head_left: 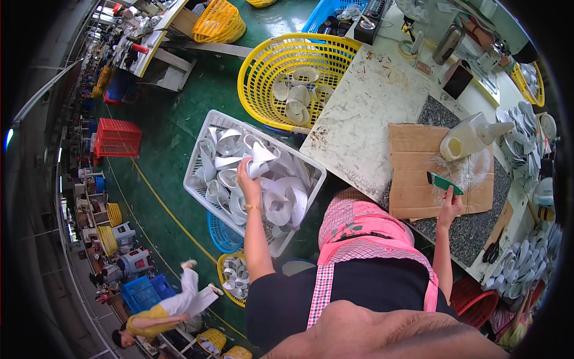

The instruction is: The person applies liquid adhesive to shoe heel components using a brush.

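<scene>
Gripping a white piece (259, 169) with left hand (249, 180) above the crate (197, 153), mid-frame. Holding a green tool (443, 182) in right hand (452, 205) over cardboard (409, 185), likely laid to catch powder (476, 178).

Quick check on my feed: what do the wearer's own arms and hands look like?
Both the left hand and right hand are ungloved, with bare forearms below short, dark sleeves. A thin yellowish band circles the left wrist; none shows on the right. A pink apron with checked trim is worn over the top.
</scene>
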Available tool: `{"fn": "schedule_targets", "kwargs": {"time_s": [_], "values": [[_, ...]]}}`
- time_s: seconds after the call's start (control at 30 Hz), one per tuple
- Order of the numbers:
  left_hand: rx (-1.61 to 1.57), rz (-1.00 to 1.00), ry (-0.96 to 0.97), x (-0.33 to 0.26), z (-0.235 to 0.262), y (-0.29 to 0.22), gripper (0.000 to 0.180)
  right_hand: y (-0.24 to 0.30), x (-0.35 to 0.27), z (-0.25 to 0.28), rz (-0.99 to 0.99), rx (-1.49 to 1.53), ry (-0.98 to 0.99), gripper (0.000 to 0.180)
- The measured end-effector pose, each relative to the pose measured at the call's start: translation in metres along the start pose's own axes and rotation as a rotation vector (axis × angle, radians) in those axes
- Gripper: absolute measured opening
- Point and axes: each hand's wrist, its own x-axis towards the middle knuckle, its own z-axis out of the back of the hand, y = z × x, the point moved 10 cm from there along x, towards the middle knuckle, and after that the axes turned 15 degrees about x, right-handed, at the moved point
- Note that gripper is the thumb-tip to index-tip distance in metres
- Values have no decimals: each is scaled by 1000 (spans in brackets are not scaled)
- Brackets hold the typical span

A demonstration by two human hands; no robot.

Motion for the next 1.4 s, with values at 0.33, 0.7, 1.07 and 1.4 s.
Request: {"fn": "schedule_targets", "kwargs": {"time_s": [0.33, 0.7, 1.07, 1.4], "values": [[-293, -184, -55, -35, 58, -177, 43, -4, 1, -4, 8, 23, -3, 18], [-16, -737, 690, -146, -129, -330, 134, 1, -5, 28, -2, 35, -89, 18], [-367, -628, 315, -78, -105, -372, 19, 55, 70, 14, 352, -193, -79, 12], [-118, -732, 397, -98, -177, -456, 24, 51, 103, 7, 386, -327, -120, 12]]}}
